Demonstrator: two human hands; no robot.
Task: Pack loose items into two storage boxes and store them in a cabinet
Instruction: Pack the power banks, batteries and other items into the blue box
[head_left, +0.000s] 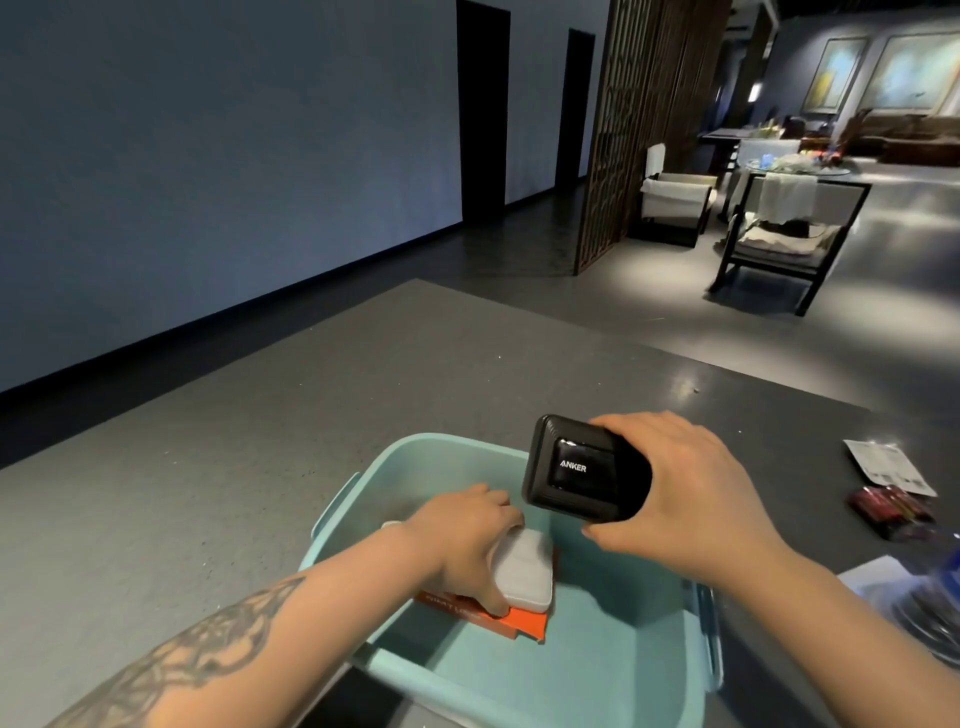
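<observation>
1. While our left hand (470, 545) grips the white case (524, 569) atop the orange box (488, 618) inside the teal storage box (597, 665), we steady it.
2. Our right hand (680, 499) clasps the black Anker charger (584, 470) at the box's twelve o'clock; lower it into bare floor at three o'clock.

Left hand (470, 540): reaches down and forward, palm down, fingers curled over a pale flat object, thumb along its near edge.
Left forearm (218, 639): bare, tattooed, angled in from lower left.
Right hand (675, 493): raised, fingers and thumb clasping a black block.
Right forearm (852, 623): bare, entering from lower right.
</observation>
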